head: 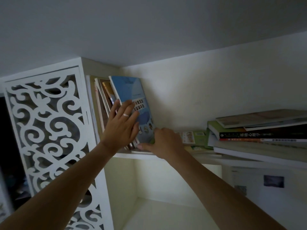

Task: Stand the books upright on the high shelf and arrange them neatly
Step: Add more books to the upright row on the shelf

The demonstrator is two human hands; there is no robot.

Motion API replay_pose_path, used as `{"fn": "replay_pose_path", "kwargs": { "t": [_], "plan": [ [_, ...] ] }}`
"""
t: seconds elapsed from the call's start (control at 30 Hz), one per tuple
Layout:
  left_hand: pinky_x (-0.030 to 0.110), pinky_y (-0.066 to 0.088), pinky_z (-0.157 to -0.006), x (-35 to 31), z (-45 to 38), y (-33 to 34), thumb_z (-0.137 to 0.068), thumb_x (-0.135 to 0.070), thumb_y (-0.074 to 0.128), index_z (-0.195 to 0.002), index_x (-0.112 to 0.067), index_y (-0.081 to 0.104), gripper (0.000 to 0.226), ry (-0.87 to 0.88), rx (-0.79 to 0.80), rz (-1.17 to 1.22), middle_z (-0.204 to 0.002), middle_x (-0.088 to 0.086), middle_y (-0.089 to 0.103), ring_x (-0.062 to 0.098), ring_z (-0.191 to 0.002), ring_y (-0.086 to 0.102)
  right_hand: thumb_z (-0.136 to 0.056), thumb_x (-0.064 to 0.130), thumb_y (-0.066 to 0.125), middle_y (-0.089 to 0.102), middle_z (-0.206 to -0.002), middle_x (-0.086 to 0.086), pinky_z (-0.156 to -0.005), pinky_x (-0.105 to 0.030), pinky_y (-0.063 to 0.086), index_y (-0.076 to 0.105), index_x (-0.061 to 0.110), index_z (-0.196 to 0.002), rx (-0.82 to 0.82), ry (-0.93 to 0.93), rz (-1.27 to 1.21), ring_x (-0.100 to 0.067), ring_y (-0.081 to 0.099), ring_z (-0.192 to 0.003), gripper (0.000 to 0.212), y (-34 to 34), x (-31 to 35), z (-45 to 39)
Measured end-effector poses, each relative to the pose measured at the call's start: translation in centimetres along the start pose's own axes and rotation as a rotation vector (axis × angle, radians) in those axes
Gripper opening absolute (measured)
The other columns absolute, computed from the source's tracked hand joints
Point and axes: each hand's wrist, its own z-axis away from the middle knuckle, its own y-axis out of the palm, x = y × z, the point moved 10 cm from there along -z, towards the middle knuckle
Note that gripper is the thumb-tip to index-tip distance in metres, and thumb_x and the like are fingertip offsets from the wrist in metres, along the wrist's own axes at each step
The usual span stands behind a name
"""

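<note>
The left hand (122, 124) lies flat, fingers spread, against the cover of the blue book (132, 103), which stands tilted at the shelf's (132, 156) left end, leaning on other upright books (103, 103). The right hand (163, 142) grips its lower corner, fingertips hidden behind it. A flat stack (259, 135) runs off the right edge.

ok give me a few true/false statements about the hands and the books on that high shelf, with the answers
1. The left hand lies flat against the blue book. True.
2. The blue book lies flat on the shelf. False: it stands, leaning left against the upright books.
3. A stack of books lies flat at the right. True.
4. The right hand holds a book in the air. False: it is at the blue book's lower corner.
</note>
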Motion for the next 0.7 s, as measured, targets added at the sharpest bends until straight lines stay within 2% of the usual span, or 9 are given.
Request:
{"fn": "replay_pose_path", "kwargs": {
  "t": [0.13,0.2,0.27,0.33,0.37,0.43,0.53,0.63,0.7],
  "plan": [
    [0.060,0.015,-0.123,-0.3,-2.4,-1.4,-0.097,-0.042,0.042,-0.105,-0.010,0.069,0.043,-0.117,0.031,-0.075,-0.108,0.012,0.066,0.031,-0.118,0.056,-0.089,0.069,0.059,0.063,-0.123,-0.013,-0.088,-0.039,0.047,0.060,0.015,-0.121,-0.008,-0.015,0.048,-0.034,0.060,-0.113,0.064,-2.5,0.2,1.5],
    [0.057,0.015,-0.122,-1.2,-4.1,-1.8,-0.096,-0.037,0.047,-0.096,-0.010,0.070,0.036,-0.194,0.031,-0.049,-0.097,0.011,0.068,0.032,-0.108,0.061,-0.095,0.055,0.060,0.062,-0.120,-0.013,-0.083,-0.038,0.044,0.061,0.013,-0.120,-0.043,-0.027,0.077,-0.033,0.060,-0.112,0.049,-5.5,-0.1,2.4],
    [0.054,0.028,-0.113,-3.2,-5.9,-1.7,-0.092,-0.033,0.047,-0.087,-0.010,0.070,0.033,-0.227,0.037,0.095,-0.088,0.012,0.068,0.034,-0.096,0.065,-0.099,0.040,0.059,0.062,-0.116,-0.011,-0.076,-0.034,0.038,0.061,0.013,-0.117,-0.117,-0.037,0.135,-0.032,0.062,-0.107,0.032,-9.0,-0.5,3.5],
    [0.047,0.047,-0.091,-6.7,-7.9,-1.3,-0.089,-0.036,0.038,-0.087,-0.011,0.069,0.040,-0.187,0.088,0.328,-0.085,0.011,0.068,0.034,-0.085,0.065,-0.101,0.028,0.056,0.060,-0.115,-0.008,-0.075,-0.033,0.034,0.060,0.015,-0.119,-0.167,-0.022,0.205,-0.029,0.062,-0.106,0.023,-12.3,-1.5,4.6],
    [0.045,0.050,-0.081,-8.8,-8.9,-1.2,-0.089,-0.036,0.037,-0.090,-0.010,0.070,0.042,-0.155,0.123,0.459,-0.087,0.011,0.068,0.033,-0.084,0.065,-0.102,0.025,0.055,0.060,-0.115,-0.008,-0.075,-0.033,0.034,0.060,0.015,-0.122,-0.182,0.001,0.234,-0.028,0.062,-0.106,0.023,-13.8,-2.3,5.1],
    [0.045,0.053,-0.078,-13.0,-10.6,-1.0,-0.092,-0.027,0.043,-0.100,-0.010,0.072,0.034,-0.099,0.190,0.670,-0.096,0.011,0.069,0.032,-0.089,0.066,-0.103,0.022,0.053,0.060,-0.116,-0.008,-0.075,-0.034,0.035,0.059,0.015,-0.125,-0.197,0.066,0.282,-0.028,0.062,-0.105,0.024,-16.7,-4.6,6.1],
    [0.041,0.051,-0.095,-18.8,-12.9,-1.0,-0.100,-0.029,0.048,-0.122,-0.018,0.070,0.033,0.005,0.286,0.847,-0.117,0.006,0.071,0.025,-0.107,0.066,-0.101,0.021,0.054,0.059,-0.116,-0.010,-0.078,-0.035,0.039,0.058,0.012,-0.123,-0.172,0.197,0.338,-0.029,0.060,-0.104,0.024,-20.1,-10.0,7.8],
    [0.032,0.039,-0.111,-25.2,-14.7,-2.3,-0.107,-0.038,0.051,-0.140,-0.021,0.061,0.039,0.153,0.431,0.978,-0.142,0.001,0.061,0.017,-0.128,0.055,-0.102,0.030,0.054,0.061,-0.114,-0.012,-0.083,-0.037,0.040,0.060,0.012,-0.118,-0.159,0.323,0.407,-0.032,0.060,-0.105,0.026,-22.3,-16.2,9.6],
    [0.025,0.032,-0.113,-28.8,-15.4,-3.5,-0.107,-0.040,0.051,-0.147,-0.023,0.054,0.044,0.261,0.494,1.010,-0.150,-0.001,0.054,0.013,-0.136,0.048,-0.104,0.043,0.046,0.063,-0.109,-0.010,-0.084,-0.039,0.042,0.062,0.014,-0.113,-0.131,0.366,0.440,-0.031,0.061,-0.101,0.034,-22.7,-19.6,10.7]
  ]
}}
